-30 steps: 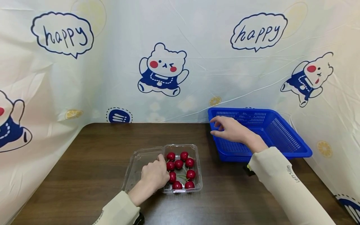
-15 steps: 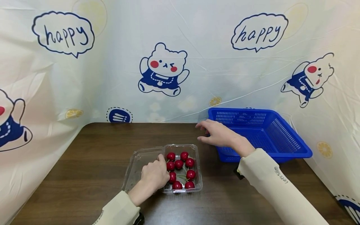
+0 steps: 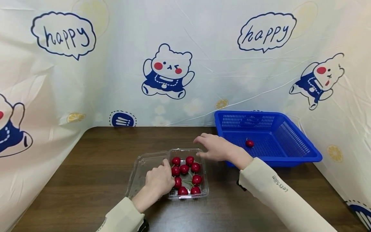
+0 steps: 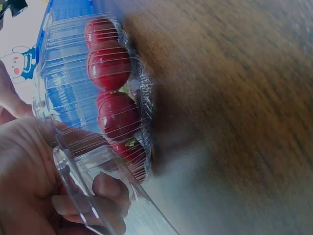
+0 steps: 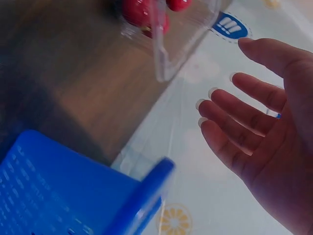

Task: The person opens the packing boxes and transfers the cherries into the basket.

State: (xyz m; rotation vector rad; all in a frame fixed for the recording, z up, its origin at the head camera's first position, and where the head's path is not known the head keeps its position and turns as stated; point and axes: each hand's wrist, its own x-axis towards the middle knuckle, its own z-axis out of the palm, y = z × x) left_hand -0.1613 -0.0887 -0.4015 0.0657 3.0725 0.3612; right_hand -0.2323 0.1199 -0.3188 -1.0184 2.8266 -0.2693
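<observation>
A clear plastic clamshell box [image 3: 206, 188] lies opened on the table, its lid [image 3: 140, 169] folded out to the left. Several dark red cherries [image 3: 184, 169] with green stems sit inside it. My left hand [image 3: 160, 180] grips the box's left edge, where lid and box join. In the left wrist view its curled fingers [image 4: 110, 188] show through the plastic. Over the box's far right corner hovers my right hand [image 3: 217, 148], palm down, fingers loosely spread and holding nothing. One cherry [image 3: 249, 143] lies on the floor of the blue basket [image 3: 292, 159].
The blue basket stands at the back right, its left part partly covered by my right hand and forearm. A brown wooden table [image 3: 87, 174] carries everything. Behind it hangs a pale cloth [image 3: 124, 64] printed with bears.
My right hand has moved left and toward me, from over the basket to the box's far right corner. The cherry in the basket has come into sight. My left hand stays put.
</observation>
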